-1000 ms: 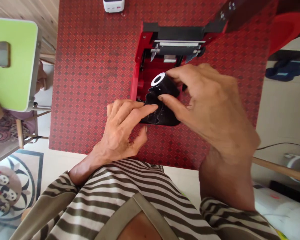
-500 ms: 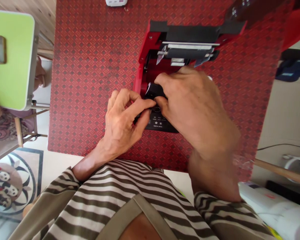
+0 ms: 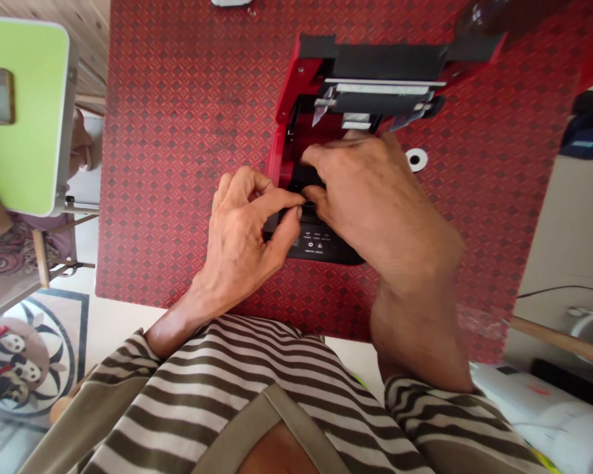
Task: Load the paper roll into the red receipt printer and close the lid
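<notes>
A red printer [image 3: 282, 141] stands on the table with its lid [image 3: 390, 62] swung open toward the back. My right hand [image 3: 375, 204] is curled down into the open bay, closed over a black roll [image 3: 304, 176]. Only a dark sliver of the roll shows under the fingers. My left hand [image 3: 242, 237] is at the printer's near left corner. Its thumb and forefinger pinch together at the roll's near end, touching my right fingertips. The printer's black button panel [image 3: 321, 249] shows just below both hands.
The table carries a red diamond-patterned cloth [image 3: 178, 131]. A small white ring [image 3: 417, 159] lies on it right of the printer. A green-topped table [image 3: 20, 112] stands at the left, with a patterned floor mat [image 3: 24, 342] below it. White bundles [image 3: 548, 415] lie at the lower right.
The black roll was held up above the bay, its white core showing. It has gone down into the printer, with my right hand over it. My left fingers have closed into a pinch.
</notes>
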`<state>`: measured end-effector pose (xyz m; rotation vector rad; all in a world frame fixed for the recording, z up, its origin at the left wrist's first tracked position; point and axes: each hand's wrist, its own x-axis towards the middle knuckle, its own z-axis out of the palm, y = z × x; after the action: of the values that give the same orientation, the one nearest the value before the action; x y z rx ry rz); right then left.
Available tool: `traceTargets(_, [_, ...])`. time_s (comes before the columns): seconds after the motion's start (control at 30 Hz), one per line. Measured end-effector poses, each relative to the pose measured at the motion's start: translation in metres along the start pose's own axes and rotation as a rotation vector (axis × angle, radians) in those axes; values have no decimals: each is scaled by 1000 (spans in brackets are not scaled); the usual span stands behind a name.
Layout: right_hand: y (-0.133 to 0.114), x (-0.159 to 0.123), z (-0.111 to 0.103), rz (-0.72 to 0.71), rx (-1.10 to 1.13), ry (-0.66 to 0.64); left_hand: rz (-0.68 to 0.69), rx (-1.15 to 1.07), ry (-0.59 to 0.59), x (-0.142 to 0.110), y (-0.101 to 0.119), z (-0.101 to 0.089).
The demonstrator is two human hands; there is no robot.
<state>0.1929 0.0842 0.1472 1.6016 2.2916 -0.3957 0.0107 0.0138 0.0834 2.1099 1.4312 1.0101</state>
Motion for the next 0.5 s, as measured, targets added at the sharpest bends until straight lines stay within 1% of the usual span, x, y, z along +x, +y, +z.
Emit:
traceTargets(0.03, [3,-3,1,-7,24,20,1,2,4,0,0,0])
traceTargets(0.1, [13,-12,3,-46,117,103,18,8,24,-1,-1,1])
traceTargets(0.2, [32,-32,14,-211,332,269,49,32,42,-3,-2,3])
traceTargets(0.3, [44,-48,26,-367,528,339,69,60,43,-4,-3,4])
traceTargets(0.33, [46,-52,29,-383,571,348,71,71,42,-4,-3,3])
traceTargets(0.4, [45,-56,32,-358,620,364,79,84,44,-4,-2,3])
traceTargets(0.5, [39,-58,31,-251,641,404,103,86,46,-4,-1,2])
